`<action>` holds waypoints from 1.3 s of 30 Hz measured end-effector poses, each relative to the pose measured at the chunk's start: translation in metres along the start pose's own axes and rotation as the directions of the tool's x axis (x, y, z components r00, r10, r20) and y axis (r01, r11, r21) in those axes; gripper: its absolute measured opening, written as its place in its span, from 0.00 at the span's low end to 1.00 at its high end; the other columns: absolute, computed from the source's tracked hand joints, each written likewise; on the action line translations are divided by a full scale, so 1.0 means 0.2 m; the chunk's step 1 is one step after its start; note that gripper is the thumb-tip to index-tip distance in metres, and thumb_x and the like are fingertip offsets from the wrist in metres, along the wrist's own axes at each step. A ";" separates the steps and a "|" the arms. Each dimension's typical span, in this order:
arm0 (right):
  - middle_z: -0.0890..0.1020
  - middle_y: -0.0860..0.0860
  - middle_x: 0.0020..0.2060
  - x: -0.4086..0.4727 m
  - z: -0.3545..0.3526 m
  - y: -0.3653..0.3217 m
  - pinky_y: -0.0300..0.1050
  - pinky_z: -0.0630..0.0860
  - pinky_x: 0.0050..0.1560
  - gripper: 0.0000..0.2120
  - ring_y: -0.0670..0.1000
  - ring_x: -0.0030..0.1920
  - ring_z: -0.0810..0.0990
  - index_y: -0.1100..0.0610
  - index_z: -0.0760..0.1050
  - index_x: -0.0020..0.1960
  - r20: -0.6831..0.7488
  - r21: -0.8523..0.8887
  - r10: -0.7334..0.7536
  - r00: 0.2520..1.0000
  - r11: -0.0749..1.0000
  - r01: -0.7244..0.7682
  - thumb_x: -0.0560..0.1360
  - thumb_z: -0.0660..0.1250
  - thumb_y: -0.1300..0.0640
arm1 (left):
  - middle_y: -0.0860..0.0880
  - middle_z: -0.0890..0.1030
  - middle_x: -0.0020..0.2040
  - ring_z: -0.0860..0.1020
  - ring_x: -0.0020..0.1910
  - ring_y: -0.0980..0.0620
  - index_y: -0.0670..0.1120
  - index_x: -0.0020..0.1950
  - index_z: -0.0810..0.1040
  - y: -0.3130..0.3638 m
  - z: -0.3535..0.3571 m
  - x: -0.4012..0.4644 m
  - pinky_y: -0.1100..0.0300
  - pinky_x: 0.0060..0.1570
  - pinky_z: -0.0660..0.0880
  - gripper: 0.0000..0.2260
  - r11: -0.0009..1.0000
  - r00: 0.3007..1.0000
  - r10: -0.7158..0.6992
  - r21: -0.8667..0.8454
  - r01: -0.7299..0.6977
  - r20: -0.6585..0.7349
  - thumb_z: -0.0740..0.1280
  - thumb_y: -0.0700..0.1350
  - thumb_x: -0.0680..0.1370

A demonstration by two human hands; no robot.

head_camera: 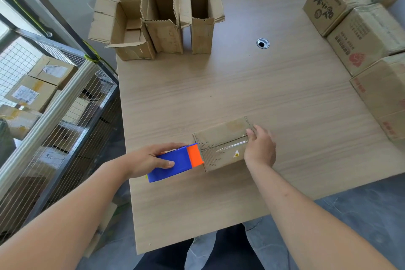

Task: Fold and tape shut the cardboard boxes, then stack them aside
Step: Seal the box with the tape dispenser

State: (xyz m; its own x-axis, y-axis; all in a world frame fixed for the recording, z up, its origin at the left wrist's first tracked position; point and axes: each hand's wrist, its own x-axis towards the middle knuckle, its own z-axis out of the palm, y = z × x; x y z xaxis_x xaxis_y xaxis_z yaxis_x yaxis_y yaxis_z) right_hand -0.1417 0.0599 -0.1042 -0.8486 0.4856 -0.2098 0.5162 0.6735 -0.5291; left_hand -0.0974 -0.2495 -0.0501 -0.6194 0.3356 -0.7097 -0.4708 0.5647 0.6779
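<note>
Pale wood-grain tabletop [274, 94] holds a small closed brown cardboard box [221, 144] near its front edge, where the right hand [260, 147] grips the box's right end and the left hand [151, 160] clasps a blue-and-orange tape dispenser [175, 162] touching its left end.

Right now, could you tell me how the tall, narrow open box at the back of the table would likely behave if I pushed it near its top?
The tall open box would probably tip, since it stands upright on a narrow base. It looks empty, so likely light. Its raised flaps look creased and would probably flex.
</note>
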 end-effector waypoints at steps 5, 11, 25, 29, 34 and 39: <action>0.45 0.59 0.83 -0.23 0.12 -0.15 0.56 0.49 0.79 0.34 0.58 0.82 0.49 0.54 0.45 0.84 0.151 -0.262 -0.247 0.957 0.923 0.280 0.84 0.57 0.50 | 0.69 0.77 0.64 0.76 0.63 0.61 0.75 0.68 0.71 0.00 0.02 0.02 0.57 0.66 0.70 0.26 0.999 0.999 0.043 0.029 -0.043 0.007 0.68 0.44 0.82; 0.25 0.56 0.78 -0.22 0.18 -0.01 0.56 0.32 0.79 0.43 0.55 0.78 0.24 0.49 0.26 0.80 0.383 -0.375 -0.271 0.883 0.828 0.417 0.78 0.41 0.26 | 0.65 0.77 0.67 0.75 0.67 0.56 0.72 0.71 0.71 -0.08 0.03 0.04 0.50 0.72 0.69 0.25 0.994 0.995 0.091 -0.058 -0.088 0.051 0.68 0.46 0.81; 0.26 0.57 0.78 -0.22 0.16 -0.05 0.55 0.32 0.78 0.44 0.55 0.78 0.25 0.48 0.25 0.80 0.434 -0.420 -0.205 0.877 0.815 0.398 0.76 0.40 0.26 | 0.63 0.78 0.68 0.76 0.67 0.55 0.70 0.71 0.72 -0.22 -0.07 0.00 0.47 0.72 0.69 0.24 0.988 0.986 0.111 -0.119 -0.096 0.123 0.70 0.44 0.81; 0.26 0.57 0.78 -0.22 0.15 -0.05 0.56 0.32 0.79 0.44 0.55 0.78 0.25 0.48 0.25 0.80 0.447 -0.406 -0.201 0.872 0.823 0.398 0.77 0.41 0.26 | 0.64 0.77 0.68 0.75 0.68 0.57 0.71 0.70 0.72 -0.21 -0.09 0.02 0.49 0.73 0.68 0.24 0.993 0.986 0.086 -0.087 -0.075 0.141 0.70 0.48 0.79; 0.23 0.55 0.76 -0.21 0.13 -0.06 0.56 0.29 0.78 0.51 0.53 0.76 0.22 0.46 0.23 0.79 0.483 -0.365 -0.190 0.854 0.843 0.394 0.71 0.45 0.19 | 0.66 0.77 0.67 0.74 0.67 0.58 0.72 0.70 0.72 -0.21 -0.06 0.06 0.51 0.73 0.68 0.24 0.999 0.994 0.050 -0.027 -0.048 0.096 0.69 0.50 0.78; 0.20 0.56 0.74 -0.21 0.11 -0.07 0.57 0.29 0.77 0.60 0.54 0.75 0.19 0.47 0.20 0.77 0.519 -0.367 -0.174 0.837 0.839 0.402 0.67 0.52 0.16 | 0.69 0.72 0.69 0.70 0.70 0.60 0.73 0.71 0.68 -0.15 0.00 0.11 0.54 0.73 0.63 0.22 0.997 0.996 0.032 0.061 -0.037 0.081 0.65 0.50 0.83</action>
State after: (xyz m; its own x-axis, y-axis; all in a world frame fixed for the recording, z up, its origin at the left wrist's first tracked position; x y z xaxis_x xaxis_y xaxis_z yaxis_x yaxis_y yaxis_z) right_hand -0.1152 0.0185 -0.1061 -0.8599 -0.0003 -0.5105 0.1339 0.9648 -0.2261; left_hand -0.0955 -0.2591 -0.0861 -0.5811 0.4141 -0.7006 -0.4082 0.5965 0.6911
